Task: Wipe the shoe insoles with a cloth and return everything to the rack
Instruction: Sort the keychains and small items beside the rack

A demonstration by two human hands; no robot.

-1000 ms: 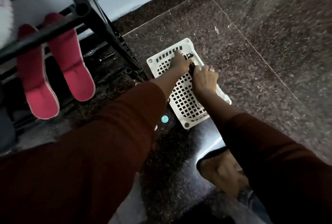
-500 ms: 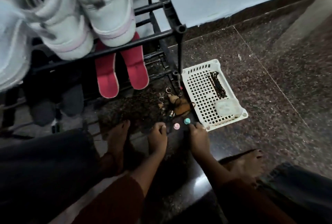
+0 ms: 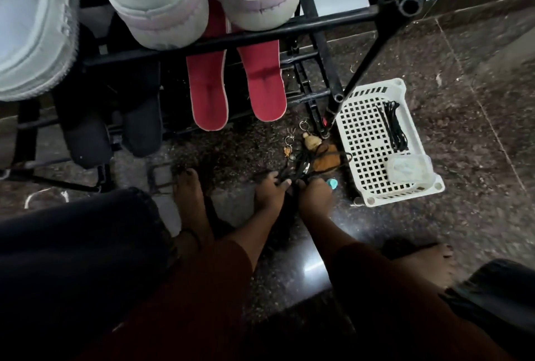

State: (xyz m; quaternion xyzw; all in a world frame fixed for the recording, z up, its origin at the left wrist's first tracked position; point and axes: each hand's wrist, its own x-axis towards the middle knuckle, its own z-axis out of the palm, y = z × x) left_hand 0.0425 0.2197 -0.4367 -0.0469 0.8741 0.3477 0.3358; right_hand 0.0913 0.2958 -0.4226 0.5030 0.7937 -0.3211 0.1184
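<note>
Red insoles (image 3: pixel 208 94): on rack (image 3: pixel 231 39), upper centre (wiping apparently done; no cloth visible). Left hand (image 3: pixel 270 188), right hand (image 3: pixel 314 194): fingers curled round black cords (image 3: pixel 302 166), floor, centre. Basket (image 3: pixel 405 193), keyrings (image 3: pixel 289 140): not yet returned.

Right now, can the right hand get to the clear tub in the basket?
Probably yes: the right hand is just beside the basket, the tub lies uncovered in its near corner, only the low rim between.
</note>
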